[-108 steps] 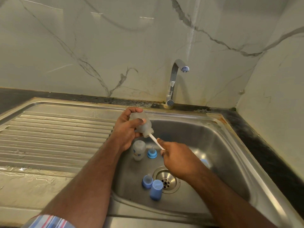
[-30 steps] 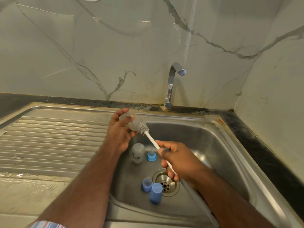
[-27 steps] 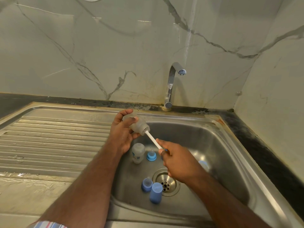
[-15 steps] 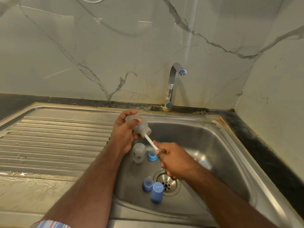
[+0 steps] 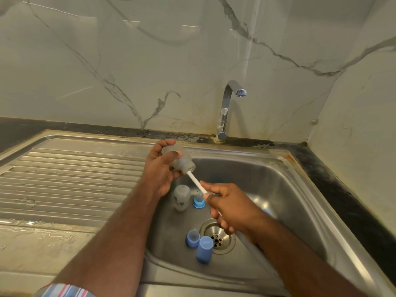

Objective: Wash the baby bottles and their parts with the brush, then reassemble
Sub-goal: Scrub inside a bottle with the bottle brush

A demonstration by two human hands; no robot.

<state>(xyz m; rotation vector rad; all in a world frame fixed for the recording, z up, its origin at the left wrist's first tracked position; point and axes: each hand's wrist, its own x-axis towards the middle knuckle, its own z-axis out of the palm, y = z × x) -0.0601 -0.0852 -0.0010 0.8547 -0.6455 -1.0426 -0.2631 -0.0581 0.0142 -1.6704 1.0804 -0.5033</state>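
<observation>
1. Bottle [image 5: 181,159]: your left hand [image 5: 159,170] grips it over the sink [image 5: 300,189], mouth toward 4 o'clock.
2. Your right hand [image 5: 227,207] grips the brush [image 5: 196,182], bristles in the mouth.
3. Second bottle [image 5: 181,197] lies at 6 o'clock below.

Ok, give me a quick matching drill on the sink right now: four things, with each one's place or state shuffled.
Things:
1. brush
2. second bottle
3. blue cap
4. tap

States:
a. standing beside the drain
b. no water running
c. head inside the bottle gripped by the left hand
d. on the basin floor, below the left hand

Pairs: 1-c, 2-d, 3-a, 4-b
</observation>
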